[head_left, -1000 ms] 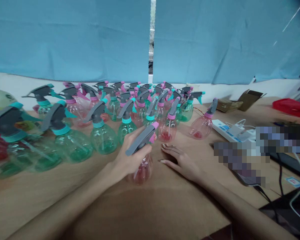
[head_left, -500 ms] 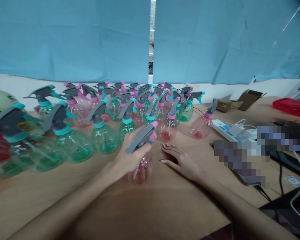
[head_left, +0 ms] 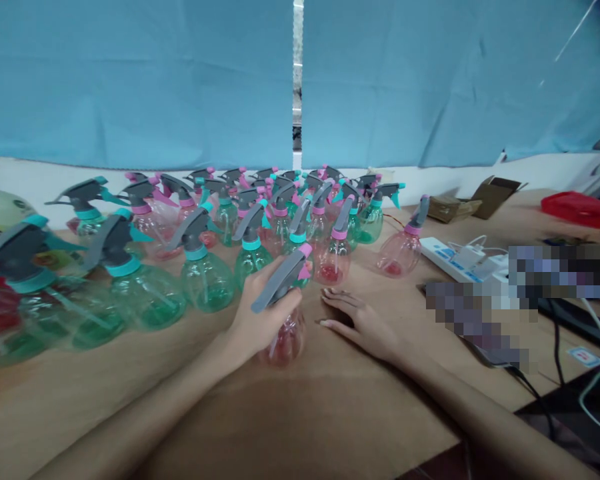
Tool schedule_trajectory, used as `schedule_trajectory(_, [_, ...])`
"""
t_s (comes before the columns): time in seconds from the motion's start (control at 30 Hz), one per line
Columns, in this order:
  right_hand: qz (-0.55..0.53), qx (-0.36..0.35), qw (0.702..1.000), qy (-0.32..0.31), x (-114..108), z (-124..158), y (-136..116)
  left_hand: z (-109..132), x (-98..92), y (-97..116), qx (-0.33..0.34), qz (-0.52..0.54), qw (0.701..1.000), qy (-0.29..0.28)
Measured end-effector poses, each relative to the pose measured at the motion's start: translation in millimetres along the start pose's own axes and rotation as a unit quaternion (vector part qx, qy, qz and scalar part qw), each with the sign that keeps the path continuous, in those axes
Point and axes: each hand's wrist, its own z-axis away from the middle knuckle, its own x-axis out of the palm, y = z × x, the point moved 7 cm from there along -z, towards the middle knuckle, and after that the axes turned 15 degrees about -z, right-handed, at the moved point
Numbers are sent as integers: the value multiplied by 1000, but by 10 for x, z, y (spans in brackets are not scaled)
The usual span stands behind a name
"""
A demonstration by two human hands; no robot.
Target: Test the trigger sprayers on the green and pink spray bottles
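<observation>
My left hand (head_left: 260, 313) is wrapped round the neck of a pink spray bottle (head_left: 286, 337) with a grey trigger head and pink nozzle, which stands on the wooden table (head_left: 310, 413). Just to its right, my right hand (head_left: 363, 323) lies flat on the table with fingers stretched out, holding nothing. Right behind the held bottle stand a green spray bottle (head_left: 253, 257) and a pink one (head_left: 333, 257).
Several green and pink spray bottles crowd the table's back and left. A lone pink bottle (head_left: 403, 247) stands near a white power strip (head_left: 455, 257). Cables (head_left: 593, 380), a cardboard box (head_left: 495, 193) and a red tray (head_left: 580, 208) lie at the right. A blue curtain hangs behind.
Both hands and the held bottle stay almost still; only the view has shifted slightly.
</observation>
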Motion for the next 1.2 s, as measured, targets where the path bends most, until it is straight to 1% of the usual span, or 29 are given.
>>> schedule_trajectory(0.5, [-10,3,1000,2,-8,-2,-2,-5,2,9,3,7,1000,-3])
schedule_trajectory(0.8, [-9,8,1000,1,-9,0,-6,-22,43,-12,2,6,999,-38])
schedule_trajectory(1.2, [1,3,1000,-1,-5,-2,-4,-27,47,-20,3,6,998,-56])
